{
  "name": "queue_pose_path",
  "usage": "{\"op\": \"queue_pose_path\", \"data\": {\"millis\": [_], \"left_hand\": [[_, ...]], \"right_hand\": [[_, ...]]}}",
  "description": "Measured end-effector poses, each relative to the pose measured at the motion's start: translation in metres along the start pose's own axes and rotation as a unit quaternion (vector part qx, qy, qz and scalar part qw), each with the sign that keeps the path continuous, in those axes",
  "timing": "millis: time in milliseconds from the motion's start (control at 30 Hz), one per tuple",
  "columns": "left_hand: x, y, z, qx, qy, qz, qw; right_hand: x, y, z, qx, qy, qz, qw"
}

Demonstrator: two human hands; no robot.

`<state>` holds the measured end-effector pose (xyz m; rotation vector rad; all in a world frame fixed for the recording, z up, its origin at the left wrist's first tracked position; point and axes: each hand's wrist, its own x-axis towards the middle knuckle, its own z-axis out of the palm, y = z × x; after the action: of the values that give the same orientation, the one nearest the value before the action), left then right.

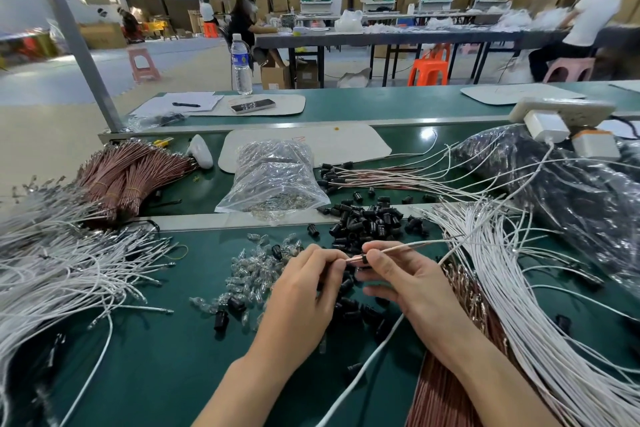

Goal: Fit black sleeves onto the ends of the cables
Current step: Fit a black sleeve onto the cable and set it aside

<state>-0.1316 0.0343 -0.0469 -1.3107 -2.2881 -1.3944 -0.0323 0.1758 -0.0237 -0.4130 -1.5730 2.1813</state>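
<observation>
1. I am pinching the end of a thin pinkish-brown cable [408,246] in my left hand [304,288], with thumb and fingertips curled in on it, just above the green bench [173,374].
2. My right hand [405,281] is gripping the same cable right beside the left. Its thumb and forefinger are closing on a small black sleeve [363,258] that is sitting on the wire between my two hands.
3. My fingers are hiding the tip, so I cannot tell how far on the sleeve is seated.
4. The rest of the cable is trailing off to my right, toward the fan of white cables [512,288].
5. I am judging this wire to be light and limp. If I push it from far back it will likely buckle, so I am taking hold close to the tip, where it acts stiffer.
6. The sleeve looks smooth and tiny, and probably slippery. I am pinching it by its sides and leaving its open mouth free for the wire.
7. Neither part seems to need force. A gentle, straight push along the wire should be doing the work, since a crooked one may kink the end.
8. More sleeves are lying in a loose pile [363,222] just beyond my hands. Cables already wearing sleeves [367,175] are lying further back, and small glass bulbs [249,271] are scattered to my left.
</observation>
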Motion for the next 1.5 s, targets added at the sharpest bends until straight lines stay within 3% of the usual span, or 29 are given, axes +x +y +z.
{"op": "queue_pose_path", "data": {"millis": [133, 367, 633, 933, 1500], "left_hand": [[-0.0026, 0.0032, 0.0046, -0.003, -0.005, 0.005, 1.000], [-0.0031, 0.0033, 0.0008, -0.024, 0.001, -0.039, 0.999], [-0.0024, -0.0027, 0.0000, -0.060, 0.012, -0.067, 0.996], [-0.0015, -0.0028, 0.0009, -0.092, -0.023, -0.070, 0.993], [-0.0015, 0.0001, -0.0006, -0.108, 0.001, -0.065, 0.992]], "right_hand": [[0.0003, 0.0043, 0.0022, -0.024, -0.001, -0.011, 1.000], [0.0049, 0.0041, -0.0034, 0.074, 0.045, 0.000, 0.996], [0.0059, 0.0004, -0.0062, 0.103, 0.052, -0.009, 0.993], [0.0044, 0.0062, -0.0011, 0.066, -0.007, 0.000, 0.998], [0.0030, 0.0056, -0.0004, 0.047, 0.004, -0.016, 0.999]]}}
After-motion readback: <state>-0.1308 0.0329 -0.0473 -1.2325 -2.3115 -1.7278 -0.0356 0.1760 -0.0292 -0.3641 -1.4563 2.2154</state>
